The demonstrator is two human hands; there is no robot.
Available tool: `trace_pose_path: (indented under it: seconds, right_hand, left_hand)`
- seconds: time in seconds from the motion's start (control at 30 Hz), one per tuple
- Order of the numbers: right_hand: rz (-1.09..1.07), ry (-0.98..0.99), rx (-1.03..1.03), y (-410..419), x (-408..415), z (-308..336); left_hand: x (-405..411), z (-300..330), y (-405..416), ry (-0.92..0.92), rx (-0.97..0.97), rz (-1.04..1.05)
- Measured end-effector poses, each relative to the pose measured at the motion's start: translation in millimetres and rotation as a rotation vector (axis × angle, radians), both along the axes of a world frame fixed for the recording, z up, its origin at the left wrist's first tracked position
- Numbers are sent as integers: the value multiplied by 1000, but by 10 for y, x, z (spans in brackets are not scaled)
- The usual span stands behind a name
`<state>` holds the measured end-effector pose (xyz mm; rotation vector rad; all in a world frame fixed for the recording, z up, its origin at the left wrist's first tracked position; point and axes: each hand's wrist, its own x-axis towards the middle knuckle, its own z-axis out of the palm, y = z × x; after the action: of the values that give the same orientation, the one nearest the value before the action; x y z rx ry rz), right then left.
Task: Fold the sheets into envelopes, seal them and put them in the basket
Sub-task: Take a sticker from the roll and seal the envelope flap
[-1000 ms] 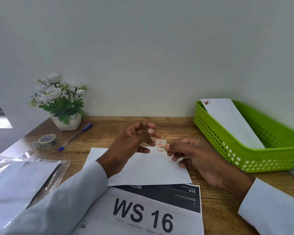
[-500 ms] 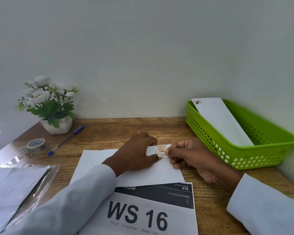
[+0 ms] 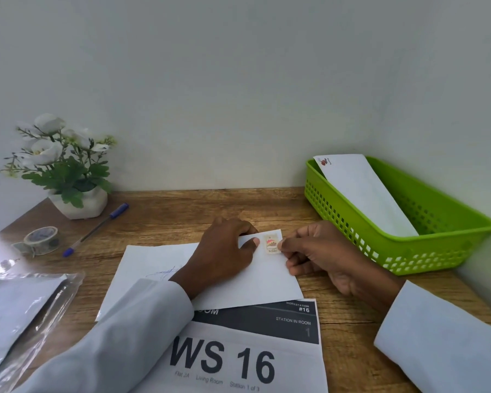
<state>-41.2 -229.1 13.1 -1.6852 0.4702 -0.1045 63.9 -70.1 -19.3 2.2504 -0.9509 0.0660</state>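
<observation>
A white envelope (image 3: 262, 279) lies flat on the wooden desk in front of me, with a blue scribble near its left half. My left hand (image 3: 221, 256) holds its far edge, thumb on the face and fingers curled over the edge. A small picture sticker (image 3: 271, 243) sits at the envelope's top right corner. My right hand (image 3: 323, 256) pinches the sticker's right edge between thumb and forefinger. The green basket (image 3: 425, 259) stands to the right, and another white envelope (image 3: 360, 191) leans inside it.
A "WS 16" sign sheet (image 3: 238, 361) lies under the envelope's near edge. A clear plastic sleeve of sheets (image 3: 20, 313) is at the near left. A tape roll (image 3: 41, 239), a blue pen (image 3: 97, 228) and a potted white flower (image 3: 65, 171) stand at the back left.
Both hands came down from mid-air onto the envelope. The sticker, held above the desk a second ago, now lies on the envelope's top right corner.
</observation>
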Motion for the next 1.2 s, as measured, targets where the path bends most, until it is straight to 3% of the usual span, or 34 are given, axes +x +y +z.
trace_pose_path:
  seconds: [1.2]
  right_hand:
    - [-37, -64, -102, 31, 46, -87]
  left_hand:
    - [-63, 30, -52, -78, -63, 4]
